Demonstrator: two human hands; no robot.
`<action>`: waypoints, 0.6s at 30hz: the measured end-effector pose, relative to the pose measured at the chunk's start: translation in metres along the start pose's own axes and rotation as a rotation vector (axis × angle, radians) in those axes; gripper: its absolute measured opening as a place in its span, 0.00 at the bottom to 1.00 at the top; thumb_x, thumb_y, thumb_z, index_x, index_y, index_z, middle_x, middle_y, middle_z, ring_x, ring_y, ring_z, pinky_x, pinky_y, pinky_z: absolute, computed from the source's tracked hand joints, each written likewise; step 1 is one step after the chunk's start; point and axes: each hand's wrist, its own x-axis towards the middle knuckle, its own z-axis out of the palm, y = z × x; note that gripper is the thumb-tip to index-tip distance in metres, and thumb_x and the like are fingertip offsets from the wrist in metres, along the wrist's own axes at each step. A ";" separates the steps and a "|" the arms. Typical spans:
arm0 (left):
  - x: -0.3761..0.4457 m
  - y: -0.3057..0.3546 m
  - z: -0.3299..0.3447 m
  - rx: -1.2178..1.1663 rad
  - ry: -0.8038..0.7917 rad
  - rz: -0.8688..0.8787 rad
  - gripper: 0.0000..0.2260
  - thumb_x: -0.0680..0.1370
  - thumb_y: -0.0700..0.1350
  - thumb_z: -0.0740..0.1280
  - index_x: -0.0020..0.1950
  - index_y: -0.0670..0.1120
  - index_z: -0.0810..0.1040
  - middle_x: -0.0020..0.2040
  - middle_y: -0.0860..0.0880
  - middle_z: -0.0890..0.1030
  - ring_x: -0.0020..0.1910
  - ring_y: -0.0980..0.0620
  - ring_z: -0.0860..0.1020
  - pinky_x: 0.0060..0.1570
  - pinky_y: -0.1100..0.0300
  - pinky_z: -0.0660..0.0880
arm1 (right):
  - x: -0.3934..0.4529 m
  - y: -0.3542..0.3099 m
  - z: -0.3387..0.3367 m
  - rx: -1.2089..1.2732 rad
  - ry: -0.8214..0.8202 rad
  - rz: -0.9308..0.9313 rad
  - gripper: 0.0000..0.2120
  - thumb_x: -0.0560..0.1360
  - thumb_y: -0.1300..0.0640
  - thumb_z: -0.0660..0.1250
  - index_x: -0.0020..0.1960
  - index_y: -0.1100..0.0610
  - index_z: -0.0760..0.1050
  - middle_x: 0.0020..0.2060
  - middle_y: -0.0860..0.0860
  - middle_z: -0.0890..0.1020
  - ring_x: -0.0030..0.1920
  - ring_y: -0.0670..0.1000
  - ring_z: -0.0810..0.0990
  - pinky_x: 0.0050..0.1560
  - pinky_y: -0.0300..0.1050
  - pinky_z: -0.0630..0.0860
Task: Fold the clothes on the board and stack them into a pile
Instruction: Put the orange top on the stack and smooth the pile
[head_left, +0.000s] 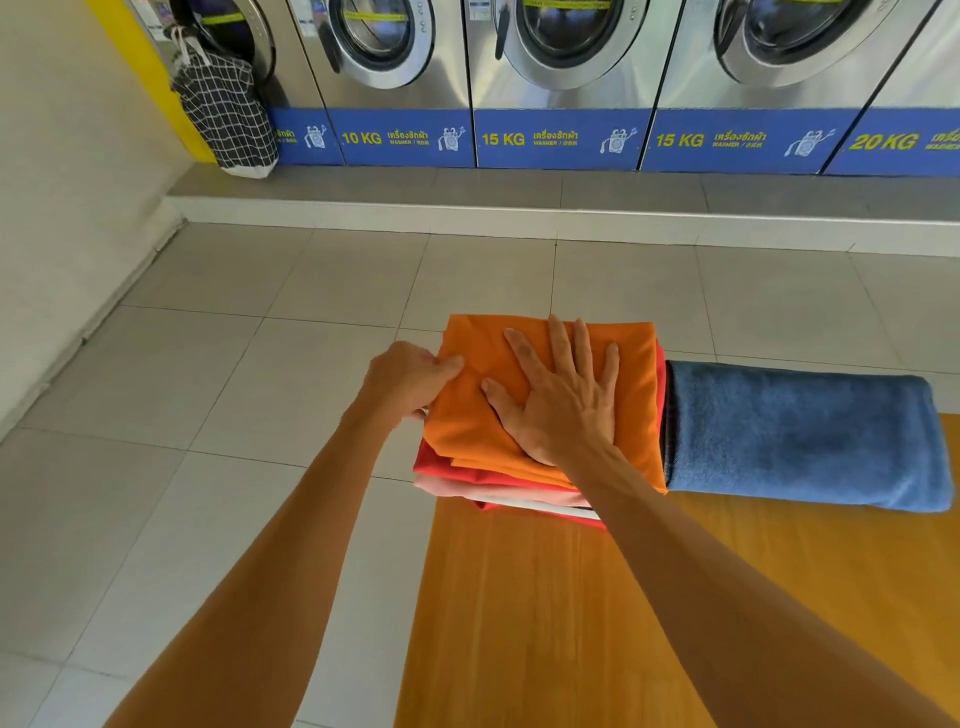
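Centrally, the right hand (558, 402) lies flat, fingers spread, on the orange garment (540, 364) topping the pile (498, 488); the left hand (410, 382) pinches that garment's left edge, thumb and fingers closed on the cloth. Red, pink and white layers lie beneath, at the far left corner of the wooden board (545, 623), touching a folded blue towel (800, 436) at right. Likely risk: the pile overhangs the board's edge, so a sideways tug could tip it floorward. Lower layers are mostly hidden; their count is unclear.
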 end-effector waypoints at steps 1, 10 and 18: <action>-0.003 -0.001 0.001 -0.129 -0.044 0.002 0.20 0.79 0.57 0.65 0.60 0.42 0.79 0.50 0.48 0.80 0.52 0.42 0.82 0.44 0.55 0.80 | 0.000 0.000 0.000 -0.002 0.002 -0.001 0.39 0.74 0.23 0.39 0.81 0.37 0.49 0.83 0.50 0.50 0.82 0.59 0.45 0.76 0.70 0.42; -0.028 -0.024 0.014 -0.642 0.058 -0.171 0.15 0.82 0.54 0.61 0.50 0.43 0.80 0.46 0.45 0.83 0.43 0.48 0.82 0.51 0.50 0.81 | 0.000 0.000 0.001 0.011 0.007 0.016 0.39 0.74 0.23 0.38 0.81 0.37 0.50 0.83 0.50 0.51 0.82 0.59 0.46 0.76 0.70 0.42; -0.052 -0.034 0.013 -0.674 -0.061 -0.108 0.10 0.78 0.53 0.69 0.50 0.46 0.78 0.55 0.42 0.83 0.52 0.43 0.83 0.55 0.47 0.80 | -0.001 0.001 -0.002 0.004 -0.005 0.012 0.38 0.74 0.24 0.39 0.81 0.37 0.49 0.83 0.50 0.50 0.82 0.59 0.45 0.77 0.69 0.41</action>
